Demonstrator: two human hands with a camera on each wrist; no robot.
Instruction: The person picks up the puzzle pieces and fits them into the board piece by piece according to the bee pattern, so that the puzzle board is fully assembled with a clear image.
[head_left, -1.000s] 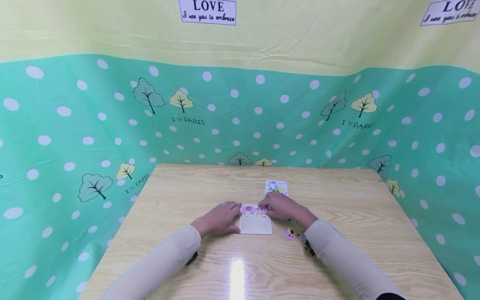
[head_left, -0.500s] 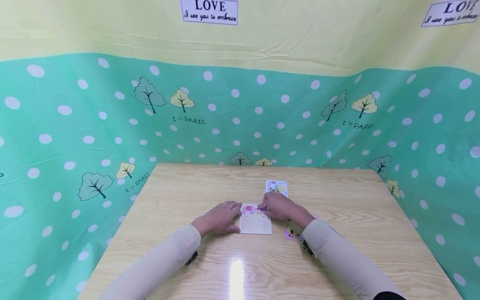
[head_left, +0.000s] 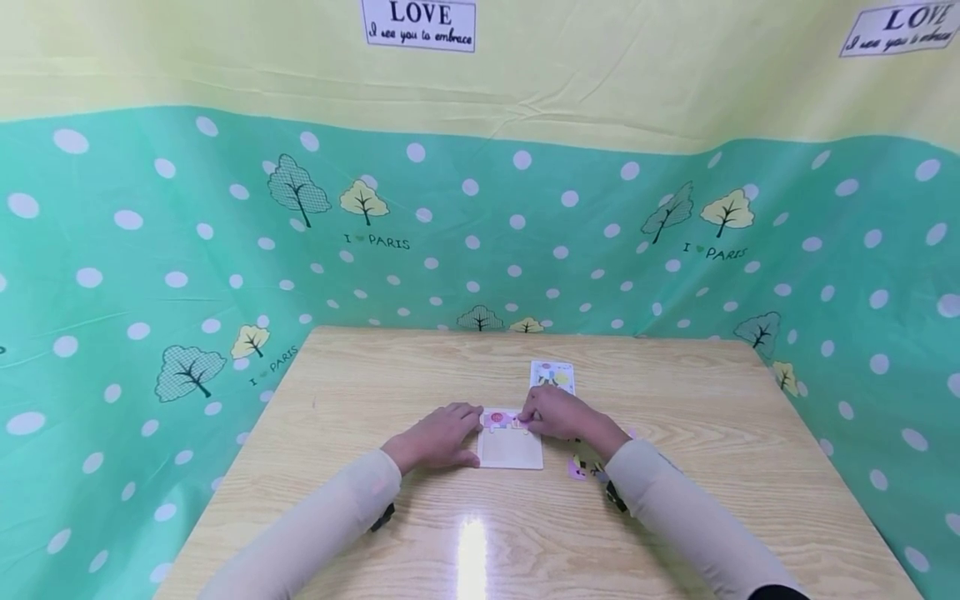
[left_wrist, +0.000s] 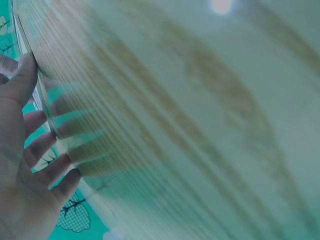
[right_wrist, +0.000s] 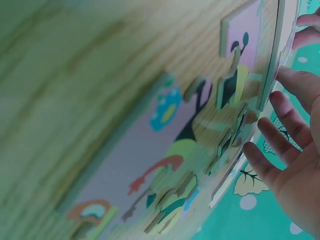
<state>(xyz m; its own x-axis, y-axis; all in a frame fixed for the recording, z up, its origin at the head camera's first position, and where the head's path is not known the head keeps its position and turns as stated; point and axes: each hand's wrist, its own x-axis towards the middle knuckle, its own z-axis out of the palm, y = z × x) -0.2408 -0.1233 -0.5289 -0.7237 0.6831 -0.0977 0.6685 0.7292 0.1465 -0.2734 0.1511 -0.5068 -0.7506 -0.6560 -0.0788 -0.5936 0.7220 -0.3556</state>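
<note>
A white puzzle board (head_left: 512,450) lies on the table, with pink picture pieces (head_left: 497,419) along its far edge and a bare lower part. My left hand (head_left: 442,437) rests at its left side; in the left wrist view its thumb (left_wrist: 26,75) touches the board's edge and the other fingers are spread. At the far right corner, my right hand (head_left: 562,412) pinches a puzzle piece against the board with thumb and index finger; the piece is mostly covered. In the right wrist view, the other fingers (right_wrist: 262,162) hang loosely bent beside the board.
Loose puzzle pieces (right_wrist: 135,160) lie right of the board, partly under my right forearm in the head view. Behind the right hand lies a printed picture card (head_left: 551,372). A polka-dot cloth (head_left: 480,250) hangs around the wooden table (head_left: 375,358).
My right hand's fingertips have shifted slightly and drawn closer together over the piece at the far right corner. The left hand and the board look almost unmoved.
</note>
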